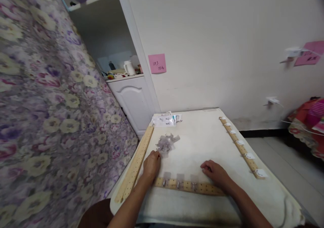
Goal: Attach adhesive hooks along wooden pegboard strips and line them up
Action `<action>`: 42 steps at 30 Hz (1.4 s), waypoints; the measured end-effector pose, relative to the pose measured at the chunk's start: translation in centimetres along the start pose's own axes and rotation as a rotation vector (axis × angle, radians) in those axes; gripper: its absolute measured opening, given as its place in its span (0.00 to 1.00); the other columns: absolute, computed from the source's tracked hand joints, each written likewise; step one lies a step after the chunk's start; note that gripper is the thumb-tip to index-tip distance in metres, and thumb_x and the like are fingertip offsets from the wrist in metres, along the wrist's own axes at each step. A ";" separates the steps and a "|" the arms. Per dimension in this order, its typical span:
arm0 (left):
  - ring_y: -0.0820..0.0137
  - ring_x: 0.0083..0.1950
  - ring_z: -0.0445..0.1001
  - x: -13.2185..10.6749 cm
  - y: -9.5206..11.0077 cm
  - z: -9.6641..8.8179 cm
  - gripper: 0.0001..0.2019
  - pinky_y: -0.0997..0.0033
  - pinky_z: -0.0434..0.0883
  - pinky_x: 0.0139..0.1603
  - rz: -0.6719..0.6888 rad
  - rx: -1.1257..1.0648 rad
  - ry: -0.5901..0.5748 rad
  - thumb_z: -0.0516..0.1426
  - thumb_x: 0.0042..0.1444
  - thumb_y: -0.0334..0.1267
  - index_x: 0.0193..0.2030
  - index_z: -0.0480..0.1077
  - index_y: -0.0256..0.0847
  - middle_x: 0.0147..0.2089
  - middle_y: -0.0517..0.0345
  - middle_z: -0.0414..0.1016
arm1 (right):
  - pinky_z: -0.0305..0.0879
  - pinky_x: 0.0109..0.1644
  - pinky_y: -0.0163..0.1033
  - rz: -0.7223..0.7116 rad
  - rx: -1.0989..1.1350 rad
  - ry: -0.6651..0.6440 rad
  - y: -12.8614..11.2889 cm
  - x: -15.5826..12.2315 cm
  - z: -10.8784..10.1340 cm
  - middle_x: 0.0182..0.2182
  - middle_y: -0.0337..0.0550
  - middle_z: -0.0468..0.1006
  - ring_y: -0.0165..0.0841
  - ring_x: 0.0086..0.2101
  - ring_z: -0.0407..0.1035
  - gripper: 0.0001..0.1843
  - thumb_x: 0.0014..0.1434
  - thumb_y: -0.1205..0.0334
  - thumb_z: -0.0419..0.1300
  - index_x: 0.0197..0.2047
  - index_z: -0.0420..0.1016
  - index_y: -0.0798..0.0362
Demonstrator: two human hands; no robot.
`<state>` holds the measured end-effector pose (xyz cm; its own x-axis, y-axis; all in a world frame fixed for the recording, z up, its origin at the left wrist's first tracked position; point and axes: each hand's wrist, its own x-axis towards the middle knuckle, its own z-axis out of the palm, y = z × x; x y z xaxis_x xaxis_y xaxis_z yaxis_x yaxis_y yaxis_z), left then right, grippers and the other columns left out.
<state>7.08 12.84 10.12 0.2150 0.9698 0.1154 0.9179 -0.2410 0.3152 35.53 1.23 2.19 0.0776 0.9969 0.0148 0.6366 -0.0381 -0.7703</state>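
My left hand is closed at the near edge of a pile of small clear plastic packets. Its fingertips are partly hidden, and I cannot make out what they hold, if anything. My right hand rests over the table with its fingers curled in and nothing visible in them. Between my forearms lies a wooden strip with holes. Three clear packets with small metal earring-like pieces sit along it: a left one, a middle one and a right one.
Bare perforated wooden strips run along the table's left side. On the right, another strip carries several white-carded pieces. Flat packages lie at the back left of the cloth-covered table. A floral curtain hangs close on the left.
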 end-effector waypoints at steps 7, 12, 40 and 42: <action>0.70 0.37 0.70 -1.9 1.2 -1.5 0.06 0.73 0.64 0.39 0.052 -0.276 0.021 0.50 0.53 0.34 0.30 0.67 0.40 0.35 0.58 0.71 | 0.61 0.33 0.36 -0.017 0.223 0.072 -2.0 -0.4 -1.0 0.26 0.39 0.73 0.33 0.28 0.67 0.11 0.55 0.60 0.52 0.37 0.73 0.54; 0.72 0.27 0.68 -4.8 4.3 -1.3 0.09 0.76 0.64 0.29 0.078 -0.530 -0.114 0.50 0.53 0.43 0.32 0.67 0.40 0.26 0.64 0.68 | 0.64 0.35 0.35 -0.073 0.455 0.033 -5.8 -1.4 -1.9 0.32 0.40 0.74 0.30 0.31 0.67 0.16 0.50 0.60 0.60 0.44 0.72 0.53; 0.72 0.32 0.65 -16.8 12.7 6.4 0.07 0.74 0.59 0.33 0.232 -0.618 -0.417 0.50 0.50 0.28 0.33 0.67 0.39 0.29 0.62 0.68 | 0.54 0.28 0.32 0.036 0.411 -0.146 -1.5 -4.1 -4.4 0.22 0.35 0.69 0.27 0.25 0.60 0.05 0.49 0.64 0.58 0.29 0.73 0.57; 0.70 0.35 0.67 -16.9 12.5 6.6 0.08 0.73 0.61 0.36 0.273 -0.559 -0.385 0.49 0.52 0.28 0.35 0.68 0.40 0.32 0.60 0.70 | 0.53 0.28 0.32 0.040 0.392 -0.144 -1.5 -4.0 -4.1 0.22 0.35 0.69 0.26 0.25 0.59 0.06 0.49 0.64 0.58 0.29 0.73 0.57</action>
<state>17.15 -6.30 5.90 0.6082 0.7923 -0.0481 0.5293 -0.3597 0.7684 37.45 -3.02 5.92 -0.0298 0.9957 -0.0877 0.2924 -0.0752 -0.9533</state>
